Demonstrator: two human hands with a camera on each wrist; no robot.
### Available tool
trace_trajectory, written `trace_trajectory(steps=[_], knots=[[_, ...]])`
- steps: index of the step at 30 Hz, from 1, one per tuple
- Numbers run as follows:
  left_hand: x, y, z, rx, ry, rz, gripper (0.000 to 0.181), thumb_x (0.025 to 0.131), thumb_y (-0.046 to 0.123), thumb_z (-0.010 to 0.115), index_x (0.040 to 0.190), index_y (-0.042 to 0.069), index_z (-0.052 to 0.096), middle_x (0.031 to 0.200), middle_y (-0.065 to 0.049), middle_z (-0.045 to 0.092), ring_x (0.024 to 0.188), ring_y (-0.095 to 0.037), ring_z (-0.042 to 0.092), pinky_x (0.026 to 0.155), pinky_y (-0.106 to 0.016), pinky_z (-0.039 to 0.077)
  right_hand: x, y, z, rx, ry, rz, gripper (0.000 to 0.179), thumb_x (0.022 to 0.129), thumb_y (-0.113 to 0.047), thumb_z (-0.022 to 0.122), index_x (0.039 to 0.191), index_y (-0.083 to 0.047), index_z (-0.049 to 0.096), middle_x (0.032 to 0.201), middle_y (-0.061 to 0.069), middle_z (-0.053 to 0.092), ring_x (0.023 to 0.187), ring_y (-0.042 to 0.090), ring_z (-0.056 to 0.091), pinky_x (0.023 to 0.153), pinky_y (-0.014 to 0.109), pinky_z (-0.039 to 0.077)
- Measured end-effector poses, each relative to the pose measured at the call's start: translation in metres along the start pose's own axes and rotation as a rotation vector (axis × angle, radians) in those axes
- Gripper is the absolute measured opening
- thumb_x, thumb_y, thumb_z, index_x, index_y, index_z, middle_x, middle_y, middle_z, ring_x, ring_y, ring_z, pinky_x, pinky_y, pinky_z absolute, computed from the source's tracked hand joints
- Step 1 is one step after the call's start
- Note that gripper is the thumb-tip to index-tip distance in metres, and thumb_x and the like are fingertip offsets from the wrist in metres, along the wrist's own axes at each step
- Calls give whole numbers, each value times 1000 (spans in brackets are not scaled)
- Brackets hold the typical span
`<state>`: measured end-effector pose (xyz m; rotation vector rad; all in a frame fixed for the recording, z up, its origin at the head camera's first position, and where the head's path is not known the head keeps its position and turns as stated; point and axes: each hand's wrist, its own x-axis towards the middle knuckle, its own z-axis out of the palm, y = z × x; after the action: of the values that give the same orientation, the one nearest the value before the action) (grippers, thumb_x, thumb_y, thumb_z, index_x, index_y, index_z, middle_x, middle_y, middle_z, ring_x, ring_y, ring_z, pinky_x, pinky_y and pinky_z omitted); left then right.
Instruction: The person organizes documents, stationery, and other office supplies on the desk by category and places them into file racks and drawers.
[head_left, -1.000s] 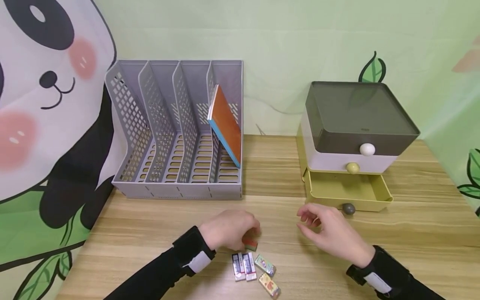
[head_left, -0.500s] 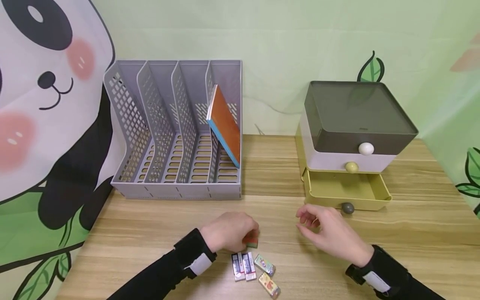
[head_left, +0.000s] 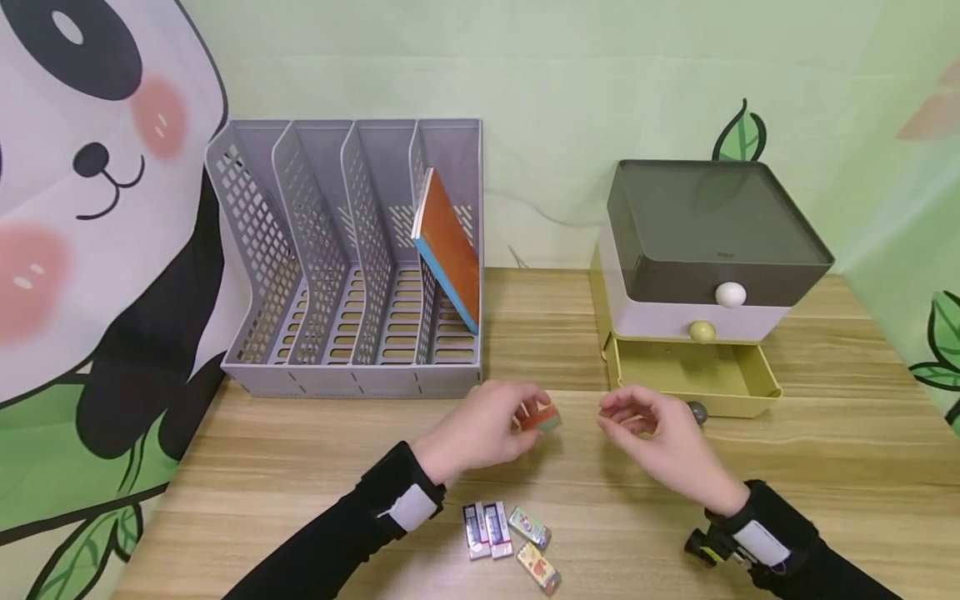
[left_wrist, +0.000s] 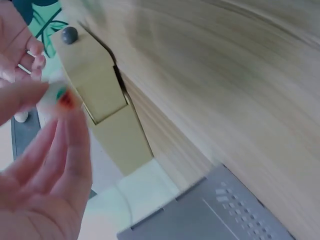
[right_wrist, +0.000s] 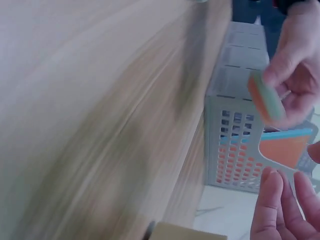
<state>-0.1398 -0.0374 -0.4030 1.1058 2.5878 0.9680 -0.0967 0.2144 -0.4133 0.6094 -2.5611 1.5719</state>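
Observation:
My left hand [head_left: 483,425] pinches a small red-and-green eraser [head_left: 542,418] between thumb and fingers, raised above the table; it looks blurred in the left wrist view. Facing it across a gap, my right hand [head_left: 667,437] has its fingers loosely bent with nothing between them. That hand is in front of the pulled-out yellow drawer [head_left: 690,404], beside its dark knob [head_left: 697,412]. Below the left hand lie two white-and-blue erasers [head_left: 487,530] side by side. Next to them are a green patterned eraser [head_left: 530,527] and a yellow patterned eraser [head_left: 538,568].
A grey divided file rack [head_left: 352,382] stands at the back left, with an orange-and-blue book [head_left: 453,250] leaning in its rightmost slot. The drawer box [head_left: 723,217] stands at the back right. Behind them hangs a green backdrop [head_left: 547,108] with a panda.
My left hand has lifted the red-and-green eraser and carried it forward and right, away from the other erasers. My right hand has shifted slightly forward.

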Motion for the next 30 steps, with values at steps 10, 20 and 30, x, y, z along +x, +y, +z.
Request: trace_trajectory(steps=[10,20,30], knots=[[21,17,6,-70,259,38,46,82,7,77,124,-1,58,94,-2,64,80,-7,61,71,-14,47,9,-4,-3,247,12,221,25,93,-6,65,112,6,54,104,16,62,93,22,64,82,33,52],[33,27,14,-18,319,94,46,81,10,79,121,1,59,94,-2,65,80,-5,61,73,-12,44,15,-9,-1,362,71,288,25,96,-8,64,112,7,52,105,19,59,91,23,64,82,35,52],[39,30,22,5,362,152,44,81,14,81,119,4,60,92,1,62,79,-4,59,71,-9,42,15,-8,0,390,143,282,23,94,-5,64,110,6,51,104,17,60,88,19,65,80,34,53]])
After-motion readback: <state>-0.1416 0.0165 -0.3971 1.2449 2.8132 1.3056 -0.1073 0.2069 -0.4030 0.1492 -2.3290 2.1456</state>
